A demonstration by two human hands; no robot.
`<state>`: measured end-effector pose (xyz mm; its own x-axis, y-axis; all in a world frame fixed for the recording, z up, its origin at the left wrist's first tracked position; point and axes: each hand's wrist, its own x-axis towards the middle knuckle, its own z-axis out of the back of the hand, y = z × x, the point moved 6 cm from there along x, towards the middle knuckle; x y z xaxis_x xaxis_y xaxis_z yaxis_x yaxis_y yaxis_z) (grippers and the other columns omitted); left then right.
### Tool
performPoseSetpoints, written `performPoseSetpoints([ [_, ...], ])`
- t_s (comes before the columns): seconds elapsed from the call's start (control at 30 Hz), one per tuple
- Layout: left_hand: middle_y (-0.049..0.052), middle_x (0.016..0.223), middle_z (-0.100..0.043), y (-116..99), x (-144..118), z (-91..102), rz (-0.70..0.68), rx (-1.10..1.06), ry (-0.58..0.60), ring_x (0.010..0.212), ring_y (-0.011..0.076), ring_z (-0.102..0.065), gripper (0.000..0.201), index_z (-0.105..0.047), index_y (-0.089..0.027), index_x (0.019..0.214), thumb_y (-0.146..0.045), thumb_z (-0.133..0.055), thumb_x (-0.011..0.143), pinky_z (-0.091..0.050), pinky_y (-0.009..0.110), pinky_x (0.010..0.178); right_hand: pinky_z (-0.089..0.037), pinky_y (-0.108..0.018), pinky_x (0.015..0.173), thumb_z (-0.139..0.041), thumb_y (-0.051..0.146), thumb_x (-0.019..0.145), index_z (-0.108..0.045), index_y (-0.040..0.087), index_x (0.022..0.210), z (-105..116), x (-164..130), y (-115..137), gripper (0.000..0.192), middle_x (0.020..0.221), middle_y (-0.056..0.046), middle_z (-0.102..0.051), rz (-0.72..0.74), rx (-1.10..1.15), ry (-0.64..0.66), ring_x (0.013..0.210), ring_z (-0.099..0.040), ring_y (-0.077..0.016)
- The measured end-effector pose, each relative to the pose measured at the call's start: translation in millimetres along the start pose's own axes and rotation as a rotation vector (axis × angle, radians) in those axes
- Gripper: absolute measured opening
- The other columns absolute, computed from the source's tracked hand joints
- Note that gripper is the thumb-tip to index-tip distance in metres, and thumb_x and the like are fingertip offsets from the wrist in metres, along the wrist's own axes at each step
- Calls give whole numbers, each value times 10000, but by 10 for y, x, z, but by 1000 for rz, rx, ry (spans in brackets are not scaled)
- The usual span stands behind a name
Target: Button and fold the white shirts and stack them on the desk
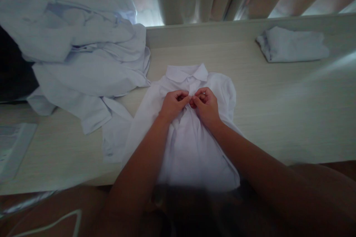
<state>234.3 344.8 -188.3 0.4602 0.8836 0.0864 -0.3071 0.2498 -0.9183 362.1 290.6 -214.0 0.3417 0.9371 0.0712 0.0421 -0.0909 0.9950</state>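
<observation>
I take the pale wooden table (pixel 278 92) first: it runs the whole width of the scene, with curtains hanging behind its far edge. On its far left sits the biggest thing on it, a loose heap of white garments (pixel 83 52), unfolded and spilling toward the middle. At the far right lies one folded white garment (pixel 292 46), so by my reading one piece is finished and the heap is still to be worked through. A flat paper or packet (pixel 13 148) rests at the near left edge.

In the near middle, the white shirt (pixel 191 137) lies face up, collar pointing away from me, sleeves tucked in at the sides. My left hand (pixel 174 104) and right hand (pixel 207 105) meet just below the collar, fingers curled and pinching the front placket between them; I judge the buttoning is at the top, with folding still ahead.

I see no box, basket or other container anywhere.
</observation>
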Motion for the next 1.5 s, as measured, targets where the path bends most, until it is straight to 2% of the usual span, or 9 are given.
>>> performPoseSetpoints([
  [0.33,12,722,-684,8,9,-6,10,56,-37,661,137,-582,166,-696,-144,784,-293,-622,782,-441,232,611,-421,-228,538,-627,229,823,-471,244,876,-27,9,45,165,595,76,-587,8,172,25,522,-521,-95],
  [0.7,-23,654,-600,-19,10,17,-47,29,-67,618,113,-515,125,-642,-158,722,-267,-630,782,-408,220,586,-394,-234,515,-654,245,817,-469,245,864,-38,20,77,191,570,80,-581,-20,216,51,495,-498,-95],
  [0.87,-19,657,-608,12,11,2,-16,-13,-49,604,110,-507,144,-642,-161,715,-285,-639,788,-404,222,578,-413,-243,541,-659,297,841,-497,239,884,-38,22,79,177,597,69,-581,1,204,71,530,-516,-100],
  [1.07,-35,629,-554,35,20,2,3,-106,-35,579,100,-481,158,-604,-167,701,-294,-647,786,-392,216,554,-414,-243,543,-661,290,840,-526,232,878,-32,33,44,152,598,64,-569,20,152,93,534,-507,-98],
  [1.27,-44,649,-543,32,30,-32,35,-145,23,547,83,-461,117,-586,-170,767,-259,-662,769,-367,197,507,-466,-249,565,-669,301,834,-521,241,899,0,31,23,171,623,60,-609,-5,118,68,543,-549,-106],
  [1.4,-46,657,-536,56,24,-53,77,-146,48,515,76,-444,111,-585,-178,802,-264,-652,782,-341,191,465,-464,-254,559,-646,261,842,-510,241,894,-9,23,46,147,616,57,-608,-1,135,64,535,-547,-111],
  [1.5,-60,613,-484,71,12,-77,121,-238,69,458,69,-402,117,-550,-194,779,-288,-585,838,-310,189,420,-439,-247,549,-605,247,863,-499,248,921,-15,22,48,121,618,66,-575,14,148,51,539,-525,-110],
])
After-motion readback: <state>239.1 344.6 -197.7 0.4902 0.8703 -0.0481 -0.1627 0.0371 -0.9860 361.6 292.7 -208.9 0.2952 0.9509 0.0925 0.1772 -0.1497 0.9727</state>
